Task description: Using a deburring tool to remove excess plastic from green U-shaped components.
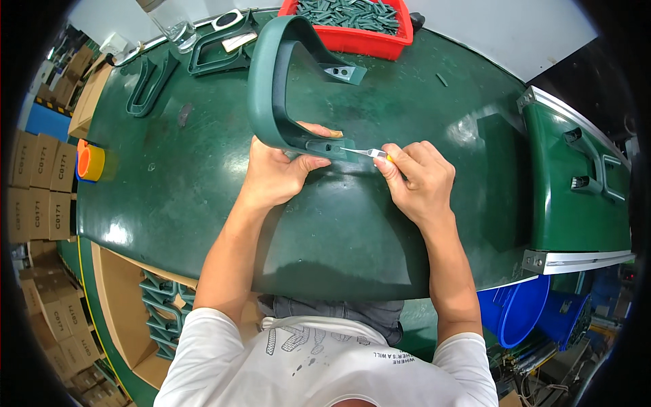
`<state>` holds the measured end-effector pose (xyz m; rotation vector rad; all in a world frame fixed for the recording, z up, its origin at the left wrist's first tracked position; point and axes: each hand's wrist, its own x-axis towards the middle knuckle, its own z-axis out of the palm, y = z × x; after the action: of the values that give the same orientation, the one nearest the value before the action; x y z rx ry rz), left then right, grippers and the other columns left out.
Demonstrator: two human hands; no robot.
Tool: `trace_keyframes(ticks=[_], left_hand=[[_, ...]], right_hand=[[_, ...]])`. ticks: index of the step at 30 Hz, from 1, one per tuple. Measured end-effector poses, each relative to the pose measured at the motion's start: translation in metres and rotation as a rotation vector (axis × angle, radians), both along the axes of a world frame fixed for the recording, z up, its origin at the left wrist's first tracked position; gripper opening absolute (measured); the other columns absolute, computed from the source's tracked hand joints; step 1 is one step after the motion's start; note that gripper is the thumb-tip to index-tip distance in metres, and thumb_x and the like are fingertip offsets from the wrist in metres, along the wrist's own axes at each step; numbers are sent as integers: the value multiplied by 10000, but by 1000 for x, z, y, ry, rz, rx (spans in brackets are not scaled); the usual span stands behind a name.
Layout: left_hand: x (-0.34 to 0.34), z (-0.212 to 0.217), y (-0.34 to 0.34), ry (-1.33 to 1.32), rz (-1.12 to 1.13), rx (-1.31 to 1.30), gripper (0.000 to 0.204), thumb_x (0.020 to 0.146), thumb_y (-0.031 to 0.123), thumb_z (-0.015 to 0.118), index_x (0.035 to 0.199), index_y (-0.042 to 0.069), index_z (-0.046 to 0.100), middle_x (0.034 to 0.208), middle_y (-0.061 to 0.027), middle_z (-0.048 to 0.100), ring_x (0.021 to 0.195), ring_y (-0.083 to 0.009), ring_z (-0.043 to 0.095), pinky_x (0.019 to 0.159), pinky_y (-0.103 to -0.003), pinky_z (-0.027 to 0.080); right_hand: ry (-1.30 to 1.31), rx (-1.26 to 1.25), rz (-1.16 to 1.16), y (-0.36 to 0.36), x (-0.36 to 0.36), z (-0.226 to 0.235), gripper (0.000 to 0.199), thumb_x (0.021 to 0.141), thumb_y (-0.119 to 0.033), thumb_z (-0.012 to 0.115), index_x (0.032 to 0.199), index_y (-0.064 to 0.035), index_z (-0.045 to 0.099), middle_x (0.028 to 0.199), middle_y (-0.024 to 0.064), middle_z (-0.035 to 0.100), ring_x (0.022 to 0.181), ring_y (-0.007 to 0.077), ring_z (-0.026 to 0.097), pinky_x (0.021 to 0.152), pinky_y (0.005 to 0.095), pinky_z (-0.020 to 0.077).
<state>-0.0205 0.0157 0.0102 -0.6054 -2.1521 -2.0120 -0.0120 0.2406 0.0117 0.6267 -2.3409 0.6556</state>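
Observation:
A dark green U-shaped plastic handle point(266, 88) stands raised over the table, its bend up and to the left. My left hand point(277, 169) grips its near end, thumb and fingers round the flat foot with the small holes. In my right hand point(422, 175) is a craft knife point(369, 153), pinched between thumb and fingers with a bit of yellow showing. The blade's tip points left and meets the edge of that foot, or lies just over it; I cannot tell which. The handle's other foot point(344, 72) hangs free, farther away.
A red bin point(363, 42) of small green pieces stands at the back. More green handles point(152, 85) lie at the far left, near a clear cup point(182, 35). An orange tape roll point(91, 163) sits at the left edge. To the right runs a green conveyor belt point(576, 210) carrying another handle.

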Motion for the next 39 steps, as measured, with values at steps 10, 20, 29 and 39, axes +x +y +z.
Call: trace_keyframes(ticks=[10, 20, 29, 39], left_hand=[[-4, -2, 4, -152, -58, 218, 267, 721, -95, 702, 964, -11, 628, 1005, -150, 667, 917, -218, 644, 800, -317, 536], [-10, -19, -5, -38, -39, 443, 425, 628, 25, 822, 994, 19, 607, 997, -123, 629, 912, -216, 632, 802, -323, 531], [-9, -21, -5, -21, -65, 414, 443, 618, 31, 822, 1003, 30, 603, 1007, -129, 636, 894, -208, 637, 769, -303, 538], [-5, -19, 1, -71, -137, 464, 389, 636, -3, 805, 976, 9, 617, 976, -143, 658, 912, -221, 650, 761, -314, 554]], right_hand=[[-169, -265, 83, 5, -4, -6, 191, 773, -224, 725, 841, -49, 694, 610, 30, 541, 544, 151, 499, 469, 274, 374], [-544, -667, 246, 4, 5, -5, 271, 812, -258, 723, 849, 9, 699, 580, 20, 509, 541, 70, 440, 483, 235, 337], [-543, -591, 296, -2, 9, -2, 254, 804, -253, 728, 824, -1, 704, 559, 17, 507, 509, 72, 436, 457, 244, 324], [-442, -555, 285, -1, 6, -3, 219, 803, -221, 720, 800, -4, 695, 546, 35, 500, 489, 101, 442, 453, 262, 338]])
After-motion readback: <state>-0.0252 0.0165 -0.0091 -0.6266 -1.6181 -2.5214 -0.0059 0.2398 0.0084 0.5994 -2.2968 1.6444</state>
